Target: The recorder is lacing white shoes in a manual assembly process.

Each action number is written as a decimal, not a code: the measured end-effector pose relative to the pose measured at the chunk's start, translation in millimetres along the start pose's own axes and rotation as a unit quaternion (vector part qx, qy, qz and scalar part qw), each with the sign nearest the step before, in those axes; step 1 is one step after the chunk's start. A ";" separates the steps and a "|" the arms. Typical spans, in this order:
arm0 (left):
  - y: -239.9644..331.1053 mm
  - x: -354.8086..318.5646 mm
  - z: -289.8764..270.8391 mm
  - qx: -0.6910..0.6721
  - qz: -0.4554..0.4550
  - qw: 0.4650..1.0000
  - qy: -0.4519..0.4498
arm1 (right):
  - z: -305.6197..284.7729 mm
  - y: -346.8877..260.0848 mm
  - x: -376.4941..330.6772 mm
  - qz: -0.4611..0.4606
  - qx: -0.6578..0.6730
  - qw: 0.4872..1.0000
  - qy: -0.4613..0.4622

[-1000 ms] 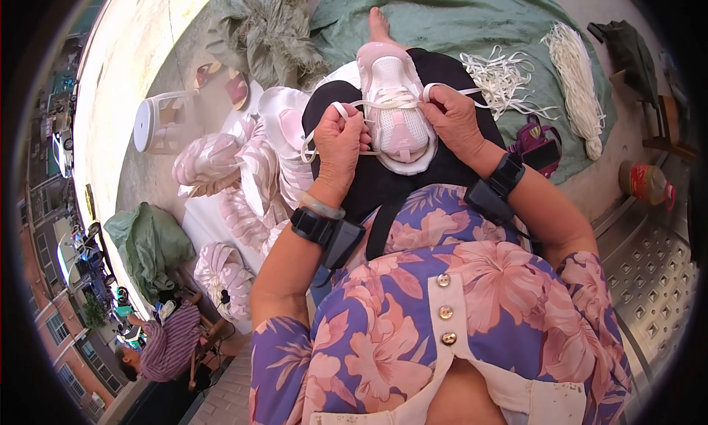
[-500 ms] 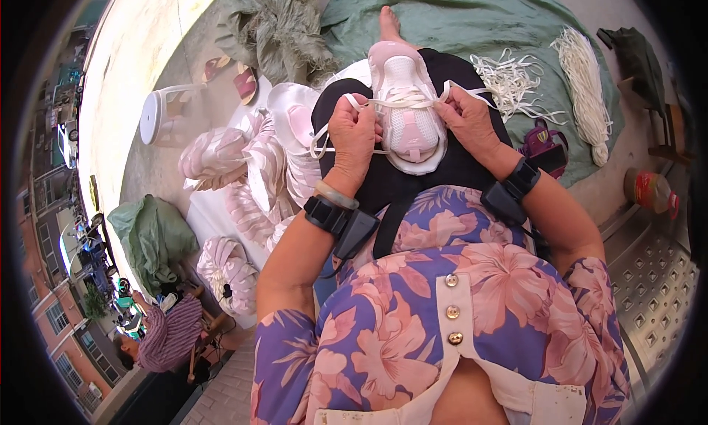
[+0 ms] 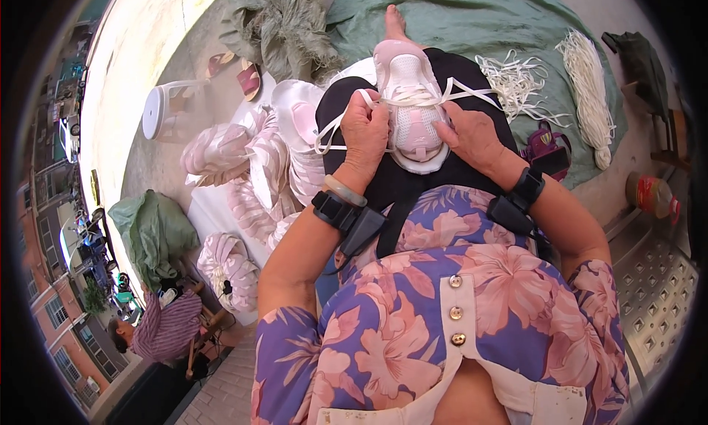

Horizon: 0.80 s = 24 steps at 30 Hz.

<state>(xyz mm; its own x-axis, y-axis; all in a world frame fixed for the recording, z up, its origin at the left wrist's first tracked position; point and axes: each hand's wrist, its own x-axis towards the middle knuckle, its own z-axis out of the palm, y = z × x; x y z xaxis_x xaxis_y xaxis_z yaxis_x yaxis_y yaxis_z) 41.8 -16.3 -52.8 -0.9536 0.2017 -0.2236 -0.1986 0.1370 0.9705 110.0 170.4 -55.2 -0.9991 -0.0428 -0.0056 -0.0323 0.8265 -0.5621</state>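
Note:
A pink and white sneaker point(image 3: 417, 130) rests on my lap, its toe toward me. White shoelace point(image 3: 413, 99) crosses its upper, and one loose length point(image 3: 472, 92) runs off to the right over my leg. My left hand point(image 3: 365, 137) is at the shoe's left side, fingers closed on the white lace, with a loop hanging beside the wrist. At the right side, my right hand point(image 3: 478, 136) has thumb and index finger apart beside the toe. The lace above it appears free of its fingers; its other fingers are partly hidden.
Several pink and white shoe uppers point(image 3: 269, 167) are heaped at my left. Cut laces point(image 3: 516, 82) and a lace bundle point(image 3: 588, 93) lie on a green cloth point(image 3: 457, 16). Nearby are a purple pouch point(image 3: 547, 148), a plastic bottle point(image 3: 649, 193), a white stool point(image 3: 173, 108) and a seated person point(image 3: 166, 325).
The right hand has let go of the lace and moved down beside the toe. My left hand has moved slightly inward, still pinching its lace.

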 end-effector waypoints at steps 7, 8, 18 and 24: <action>-4.7 22.7 3.4 0.000 0.018 0.999 0.031 | -7.3 8.3 28.2 -0.006 0.034 0.999 0.012; -4.2 22.4 2.3 -0.007 0.002 1.000 0.023 | -3.9 10.1 26.2 -0.024 0.027 0.999 0.016; 0.1 13.1 -1.6 -0.032 -0.063 0.997 0.016 | 9.9 12.9 9.4 -0.025 0.053 0.998 0.012; 19.3 2.0 -14.9 0.182 -0.045 0.981 0.050 | -9.6 7.1 6.9 0.107 0.219 0.968 -0.054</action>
<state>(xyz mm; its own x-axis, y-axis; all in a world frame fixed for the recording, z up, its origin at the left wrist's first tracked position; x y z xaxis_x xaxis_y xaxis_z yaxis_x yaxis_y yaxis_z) 32.7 -27.7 -33.2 -0.9568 0.0795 -0.2795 -0.2063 0.4915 0.8461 102.6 181.3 -51.3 -0.9720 0.0246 -0.2338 0.2137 0.5064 -0.8354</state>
